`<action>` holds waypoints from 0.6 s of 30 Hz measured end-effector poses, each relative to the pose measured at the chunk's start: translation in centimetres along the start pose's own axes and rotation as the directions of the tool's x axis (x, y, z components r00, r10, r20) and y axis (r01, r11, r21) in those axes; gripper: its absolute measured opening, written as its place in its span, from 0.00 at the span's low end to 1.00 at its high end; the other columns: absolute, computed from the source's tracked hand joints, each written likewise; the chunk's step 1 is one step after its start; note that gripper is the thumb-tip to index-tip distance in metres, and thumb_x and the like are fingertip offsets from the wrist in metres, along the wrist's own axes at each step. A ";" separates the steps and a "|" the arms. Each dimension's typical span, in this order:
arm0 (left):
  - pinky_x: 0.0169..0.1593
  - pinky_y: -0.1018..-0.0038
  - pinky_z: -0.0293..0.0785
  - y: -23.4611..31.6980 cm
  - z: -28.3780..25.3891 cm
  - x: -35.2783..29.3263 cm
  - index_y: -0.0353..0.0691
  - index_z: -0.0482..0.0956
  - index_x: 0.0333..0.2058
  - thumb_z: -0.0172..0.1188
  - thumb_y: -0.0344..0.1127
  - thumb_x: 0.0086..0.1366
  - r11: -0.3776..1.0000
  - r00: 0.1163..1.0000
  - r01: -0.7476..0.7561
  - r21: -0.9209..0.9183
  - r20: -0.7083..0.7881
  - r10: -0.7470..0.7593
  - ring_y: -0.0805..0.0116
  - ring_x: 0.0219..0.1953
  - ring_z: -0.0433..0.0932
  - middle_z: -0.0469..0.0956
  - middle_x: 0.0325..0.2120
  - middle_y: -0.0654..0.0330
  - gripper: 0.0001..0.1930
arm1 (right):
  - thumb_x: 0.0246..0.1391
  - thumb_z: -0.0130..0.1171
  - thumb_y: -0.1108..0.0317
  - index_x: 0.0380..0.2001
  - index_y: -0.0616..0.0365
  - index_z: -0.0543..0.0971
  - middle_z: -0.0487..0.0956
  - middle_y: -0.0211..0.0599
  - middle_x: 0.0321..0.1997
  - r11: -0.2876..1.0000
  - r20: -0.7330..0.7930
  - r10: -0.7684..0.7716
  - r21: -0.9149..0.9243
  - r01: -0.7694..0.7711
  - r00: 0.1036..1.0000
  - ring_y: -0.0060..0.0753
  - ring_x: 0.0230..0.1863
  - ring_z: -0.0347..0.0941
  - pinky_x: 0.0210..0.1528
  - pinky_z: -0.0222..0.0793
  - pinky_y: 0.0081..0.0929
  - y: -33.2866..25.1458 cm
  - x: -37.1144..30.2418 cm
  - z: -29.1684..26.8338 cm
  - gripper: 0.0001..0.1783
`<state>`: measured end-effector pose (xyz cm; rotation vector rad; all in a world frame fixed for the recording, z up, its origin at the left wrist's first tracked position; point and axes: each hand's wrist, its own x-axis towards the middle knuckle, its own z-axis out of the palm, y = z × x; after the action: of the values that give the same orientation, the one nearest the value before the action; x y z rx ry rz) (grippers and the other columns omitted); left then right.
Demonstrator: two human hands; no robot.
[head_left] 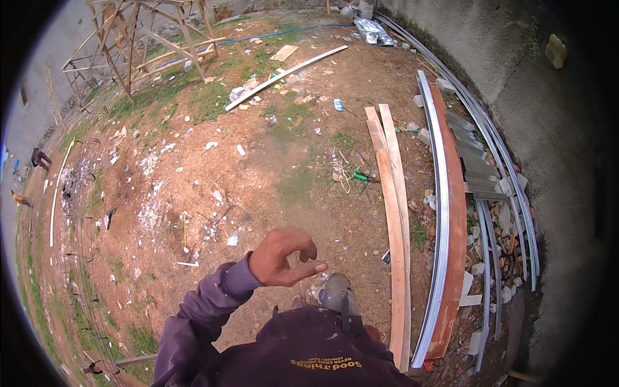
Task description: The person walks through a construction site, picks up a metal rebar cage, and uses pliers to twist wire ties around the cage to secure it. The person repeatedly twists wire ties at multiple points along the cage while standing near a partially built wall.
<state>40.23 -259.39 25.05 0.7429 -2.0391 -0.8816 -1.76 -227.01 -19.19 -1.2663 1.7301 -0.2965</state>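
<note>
One bare left hand [284, 258] just below the centre of the frame, above brown soil [193, 187], fingers curled into a loose C with a moderate gap to the thumb; holds nothing visible. At lower centre, beside the dark clothing [271, 351], a small skin-toned patch; cannot tell whether part of the right hand, nor how its fingers stand. Right of centre, two long wooden planks [391, 200], side by side, upper ends slightly splayed, lower ends reaching down next to the clothing. Just left of their long edge, a green-handled tool [363, 176]. Farther right, a silvery metal channel [440, 213] along the edge of a reddish-brown board [455, 238], then more metal strips [487, 277] and rubble, tight up to the grey concrete [567, 193] at the right rim. Broadest room for moving at centre and left, over litter-strewn soil, bounded at upper centre by a slanting pale plank [287, 77] and at upper left by a wooden frame [132, 58].
</note>
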 end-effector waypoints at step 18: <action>0.24 0.62 0.58 -23.1 -20.4 35.7 0.38 0.65 0.18 0.60 0.56 0.63 0.934 0.837 -0.149 -0.325 -0.544 -0.055 0.55 0.18 0.67 0.62 0.13 0.60 0.28 | 0.62 0.54 0.64 0.47 0.59 0.75 0.77 0.37 0.27 0.980 0.066 0.196 -0.006 -0.197 0.978 0.33 0.21 0.74 0.19 0.68 0.33 -43.8 73.3 -27.4 0.14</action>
<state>42.90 -306.07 31.35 0.6425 -1.3361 -0.8568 1.74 -316.52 -15.38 -1.0821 1.7815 -0.1379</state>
